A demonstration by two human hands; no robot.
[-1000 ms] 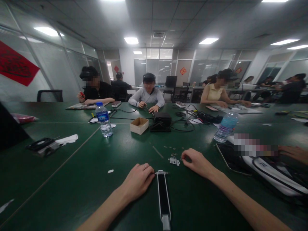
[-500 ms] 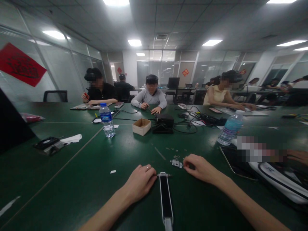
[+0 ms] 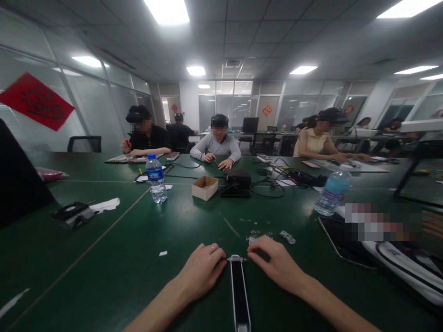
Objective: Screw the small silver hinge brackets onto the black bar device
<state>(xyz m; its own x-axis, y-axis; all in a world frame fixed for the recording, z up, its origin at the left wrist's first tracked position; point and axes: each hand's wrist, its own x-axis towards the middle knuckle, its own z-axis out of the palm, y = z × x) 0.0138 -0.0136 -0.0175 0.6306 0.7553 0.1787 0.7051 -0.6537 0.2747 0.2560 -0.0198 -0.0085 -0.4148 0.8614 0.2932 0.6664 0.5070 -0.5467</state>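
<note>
Lying on the green table in front of me is a long narrow black strip with a white frame [image 3: 240, 295], pointing away from me. A thin metal rod [image 3: 242, 259] crosses its far end. My left hand [image 3: 204, 267] pinches the rod's left end between thumb and fingers. At the rod's right end, my right hand [image 3: 277, 263] has its thumb and fingertips brought together; whatever is between them is too small to make out. Small rings [image 3: 255, 232] lie just beyond my right hand, beside a metal piece [image 3: 252, 240] it partly covers. A silver bracket [image 3: 287, 237] rests farther right.
Ahead stand an open cardboard box [image 3: 205, 189], a black device [image 3: 236, 183] with cables, and a water bottle [image 3: 157, 180]. Another bottle [image 3: 332, 192] and a dark tablet-like slab [image 3: 341, 244] are on the right. Several people sit across the table.
My right hand has moved left, from the small metal parts to the rod's right end. A silver bracket now lies to the right of the rings. My left hand stays at the rod.
</note>
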